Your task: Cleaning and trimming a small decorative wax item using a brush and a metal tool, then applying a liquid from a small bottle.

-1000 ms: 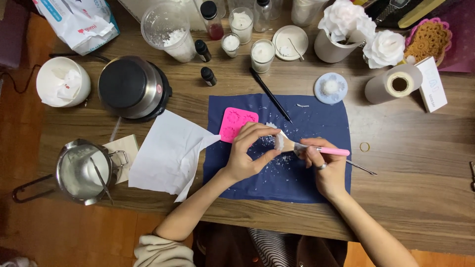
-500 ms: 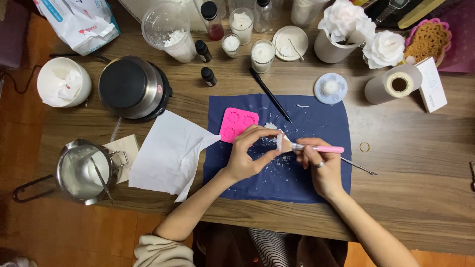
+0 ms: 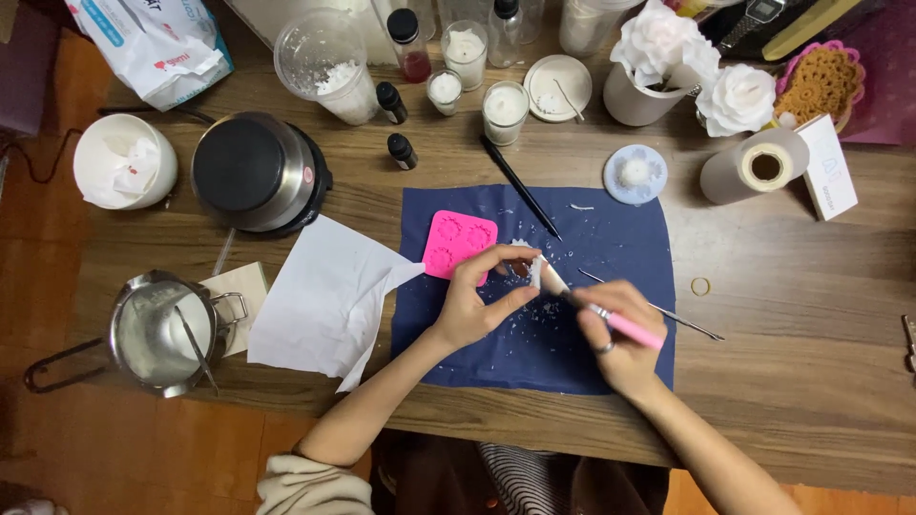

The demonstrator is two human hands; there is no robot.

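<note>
Seen from above, my two bare hands work over a dark blue cloth (image 3: 611, 238) spread on a wooden bench (image 3: 801, 381); my left hand (image 3: 474, 303) has its grip pinched around a small white wax piece (image 3: 530, 271), thumb below and fingers arched above, holding it just over the cloth; my right hand (image 3: 622, 334) is clenched around a pink-handled tool (image 3: 611, 319), whose tip meets the wax piece; white crumbs lie scattered on the cloth beneath both hands; a pink silicone mould (image 3: 459, 242) lies on the cloth just beside my left fingers; a thin metal pick (image 3: 668, 313) rests on the cloth close to my right hand; a sheet of white paper (image 3: 324, 296) lies left of the cloth; a metal pouring pot (image 3: 157, 334) stands near the bench's left edge.
</note>
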